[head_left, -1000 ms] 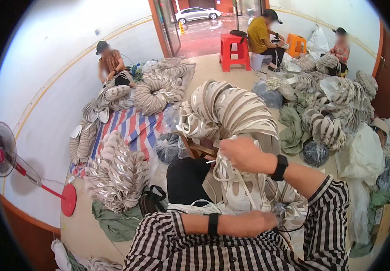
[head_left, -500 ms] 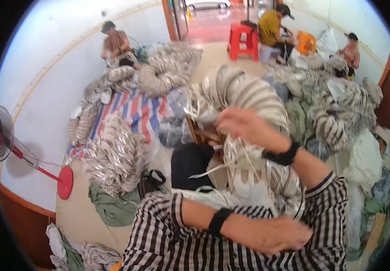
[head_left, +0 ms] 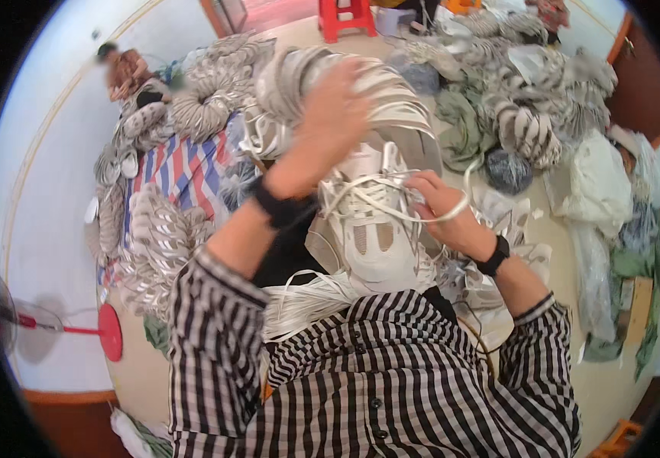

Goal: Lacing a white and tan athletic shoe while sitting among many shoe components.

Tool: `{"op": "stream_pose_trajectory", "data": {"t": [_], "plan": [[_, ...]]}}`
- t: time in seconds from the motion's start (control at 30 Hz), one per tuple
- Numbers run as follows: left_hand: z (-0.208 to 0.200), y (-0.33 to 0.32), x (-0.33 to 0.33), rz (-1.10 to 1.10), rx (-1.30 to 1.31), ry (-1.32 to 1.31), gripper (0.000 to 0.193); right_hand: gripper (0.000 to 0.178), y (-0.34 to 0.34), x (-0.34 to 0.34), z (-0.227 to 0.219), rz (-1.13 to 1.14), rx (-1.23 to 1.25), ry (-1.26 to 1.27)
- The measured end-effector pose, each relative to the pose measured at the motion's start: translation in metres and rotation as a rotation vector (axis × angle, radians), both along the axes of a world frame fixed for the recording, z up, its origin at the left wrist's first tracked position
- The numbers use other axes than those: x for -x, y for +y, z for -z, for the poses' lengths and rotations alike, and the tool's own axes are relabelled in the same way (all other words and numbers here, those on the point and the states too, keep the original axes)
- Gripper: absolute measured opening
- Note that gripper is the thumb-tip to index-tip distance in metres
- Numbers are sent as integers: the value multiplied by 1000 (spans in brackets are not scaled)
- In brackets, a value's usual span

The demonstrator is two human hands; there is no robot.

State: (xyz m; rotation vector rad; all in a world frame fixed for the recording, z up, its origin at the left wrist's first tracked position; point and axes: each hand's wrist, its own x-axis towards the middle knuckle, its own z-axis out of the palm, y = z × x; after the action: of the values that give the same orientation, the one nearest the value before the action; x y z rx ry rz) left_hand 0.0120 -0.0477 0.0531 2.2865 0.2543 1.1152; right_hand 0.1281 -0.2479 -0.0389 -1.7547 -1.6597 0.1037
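A white shoe upper lies toe toward me over my lap, its lace crossing the eyelets. At its right side, my right hand has its fingers closed around a white shoelace, which loops out past the knuckles. My left hand is raised over the far end of the upper, in front of a stacked roll of pale uppers. Motion blurs its fingers, so its grip is unclear. A bundle of loose white laces rests on my lap, left of the upper.
More stacked uppers lie left, by a striped sheet. A red-based fan stands at the left wall. Piles of uppers and white plastic bags fill the right. A person sits far left; a red stool stands ahead.
My left hand has swung from low across my torso up beyond the upper. My right hand has come down to the upper's right side. The view has shifted, showing more of my lap.
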Motion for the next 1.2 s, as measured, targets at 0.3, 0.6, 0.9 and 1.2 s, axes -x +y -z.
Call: {"op": "stream_pose_trajectory", "data": {"t": [0.3, 0.6, 0.9, 1.2], "plan": [[76, -20, 55, 54, 83, 256, 15, 21, 12, -20, 32, 179, 111, -394], [76, -14, 46, 57, -88, 295, 8, 17, 49, -16, -12, 177, -340, 552], [73, 2, 62, -10, -262, 316, 6, 23, 52, -8, 8, 163, -418, 831], [67, 38, 134, -121, -69, 456, 3, 17, 43, 7, 33, 154, -215, 542]]}}
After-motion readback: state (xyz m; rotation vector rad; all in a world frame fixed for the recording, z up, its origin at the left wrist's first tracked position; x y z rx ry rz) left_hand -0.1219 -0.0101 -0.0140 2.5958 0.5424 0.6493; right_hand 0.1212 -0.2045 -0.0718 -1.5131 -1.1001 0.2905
